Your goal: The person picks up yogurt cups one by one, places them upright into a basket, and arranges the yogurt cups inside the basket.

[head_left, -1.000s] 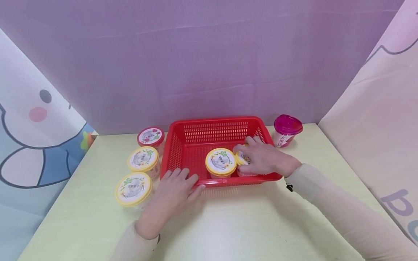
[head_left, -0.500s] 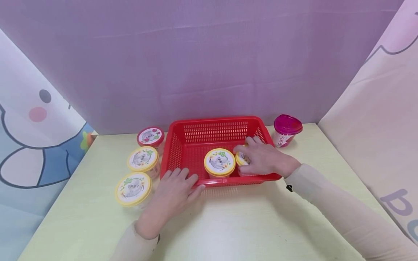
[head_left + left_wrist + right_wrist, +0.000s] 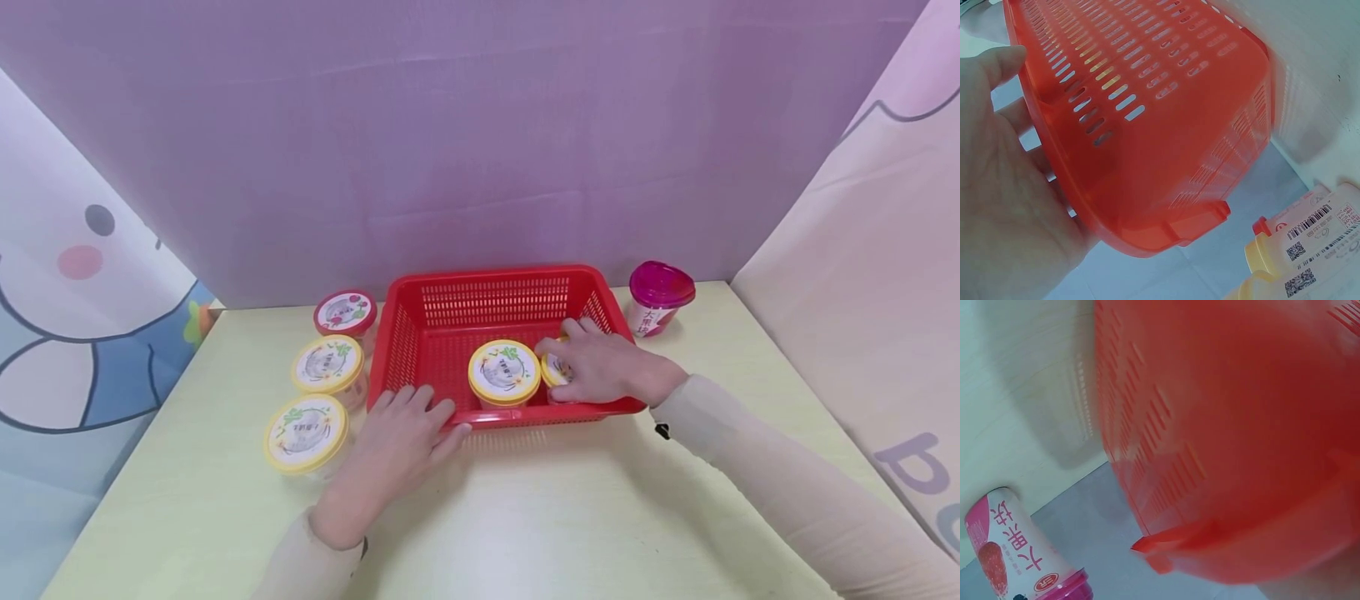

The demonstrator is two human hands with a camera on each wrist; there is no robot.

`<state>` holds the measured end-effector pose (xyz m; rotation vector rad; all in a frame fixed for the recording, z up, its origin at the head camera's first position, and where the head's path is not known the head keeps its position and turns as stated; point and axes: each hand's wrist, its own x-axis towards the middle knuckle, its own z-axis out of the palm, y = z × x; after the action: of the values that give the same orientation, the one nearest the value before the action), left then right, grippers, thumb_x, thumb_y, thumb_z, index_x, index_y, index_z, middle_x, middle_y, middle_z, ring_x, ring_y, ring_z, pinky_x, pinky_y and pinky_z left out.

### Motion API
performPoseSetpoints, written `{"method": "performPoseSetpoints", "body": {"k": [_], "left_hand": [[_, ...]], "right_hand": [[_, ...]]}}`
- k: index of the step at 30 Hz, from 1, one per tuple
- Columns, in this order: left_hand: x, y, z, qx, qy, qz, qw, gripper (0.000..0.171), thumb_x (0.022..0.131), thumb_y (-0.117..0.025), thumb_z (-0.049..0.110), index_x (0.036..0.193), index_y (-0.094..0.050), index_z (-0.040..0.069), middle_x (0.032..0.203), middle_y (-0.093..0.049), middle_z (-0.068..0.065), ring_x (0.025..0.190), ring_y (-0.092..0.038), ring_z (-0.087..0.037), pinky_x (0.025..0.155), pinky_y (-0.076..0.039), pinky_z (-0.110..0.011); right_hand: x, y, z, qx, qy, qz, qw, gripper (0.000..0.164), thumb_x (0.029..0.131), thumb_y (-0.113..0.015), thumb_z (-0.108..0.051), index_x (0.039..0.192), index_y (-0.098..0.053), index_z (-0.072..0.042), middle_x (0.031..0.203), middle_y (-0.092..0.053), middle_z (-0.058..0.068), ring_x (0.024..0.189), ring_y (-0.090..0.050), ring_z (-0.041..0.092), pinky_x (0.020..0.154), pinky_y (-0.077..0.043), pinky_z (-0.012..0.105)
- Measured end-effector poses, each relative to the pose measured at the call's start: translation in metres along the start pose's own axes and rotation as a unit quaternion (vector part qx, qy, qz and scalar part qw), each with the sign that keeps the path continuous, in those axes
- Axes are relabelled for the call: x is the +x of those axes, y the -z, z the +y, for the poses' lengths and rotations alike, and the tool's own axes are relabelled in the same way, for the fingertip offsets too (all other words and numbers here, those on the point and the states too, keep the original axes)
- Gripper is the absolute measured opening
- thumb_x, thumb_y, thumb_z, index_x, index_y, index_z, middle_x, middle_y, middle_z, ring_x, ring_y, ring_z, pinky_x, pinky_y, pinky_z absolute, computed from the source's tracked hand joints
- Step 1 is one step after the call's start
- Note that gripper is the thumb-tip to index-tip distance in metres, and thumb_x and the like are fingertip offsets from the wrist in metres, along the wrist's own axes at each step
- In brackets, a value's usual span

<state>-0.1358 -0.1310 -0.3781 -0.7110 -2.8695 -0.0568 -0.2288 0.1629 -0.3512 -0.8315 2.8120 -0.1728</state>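
Note:
A red plastic basket [image 3: 495, 277] stands at the middle of the table against the back. My left hand [image 3: 397, 446] grips its front rim near the left corner, fingers over the edge and thumb on the outer side. Inside, at the front right, my right hand [image 3: 606, 365] holds a yellow-lidded cup [image 3: 556, 368] from above, covering much of it. Just left of that cup sits another, a tub with a yellow lid [image 3: 504, 372], upright on the basket floor. The right wrist view shows mostly the basket's outer wall [image 3: 1254, 425], which hides the held cup.
Left of the basket stand two yellow-lidded cups [image 3: 306, 433] and, behind them, a red-lidded cup [image 3: 345, 313]. A cup with a magenta lid [image 3: 660, 293] is at the back right. A purple backdrop [image 3: 480, 150] rises behind the table.
The loose yellow-lidded cup in the basket has shifted slightly left. The cup under my right hand sits a little lower. My left hand keeps its place on the rim.

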Motion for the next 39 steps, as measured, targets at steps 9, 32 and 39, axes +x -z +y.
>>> {"method": "performPoseSetpoints", "body": {"k": [9,32,39], "left_hand": [[-0.001,0.001,0.0,-0.002,0.002,-0.004,1.0,0.04,0.089,-0.072,0.054,0.112,-0.07,0.021,0.103,-0.066,-0.005,0.097,-0.062,-0.023,0.089,-0.053,-0.047],[-0.001,0.0,0.0,-0.003,0.002,-0.004,1.0,0.04,0.088,-0.073,0.054,0.111,-0.07,0.021,0.102,-0.065,-0.004,0.095,-0.061,-0.022,0.089,-0.053,-0.045],[0.0,-0.001,0.0,0.0,-0.003,0.008,1.0,0.038,0.089,-0.072,0.054,0.109,-0.07,0.021,0.099,-0.065,-0.003,0.093,-0.06,-0.022,0.086,-0.052,-0.044]], "right_hand": [[-0.003,0.003,-0.002,0.002,-0.012,-0.008,1.0,0.078,0.079,-0.077,-0.057,0.146,-0.052,-0.028,0.127,-0.05,0.01,0.12,-0.044,0.03,0.09,-0.052,0.054],[-0.007,0.018,0.012,0.033,-0.033,0.006,0.999,0.1,0.086,-0.055,-0.077,0.164,-0.016,-0.029,0.169,-0.006,0.019,0.153,0.005,0.047,0.112,0.002,0.076],[-0.007,0.025,0.022,0.02,-0.042,0.013,0.999,0.099,0.088,-0.055,-0.073,0.165,-0.014,-0.025,0.169,-0.004,0.021,0.152,0.002,0.048,0.115,0.002,0.072]]}}
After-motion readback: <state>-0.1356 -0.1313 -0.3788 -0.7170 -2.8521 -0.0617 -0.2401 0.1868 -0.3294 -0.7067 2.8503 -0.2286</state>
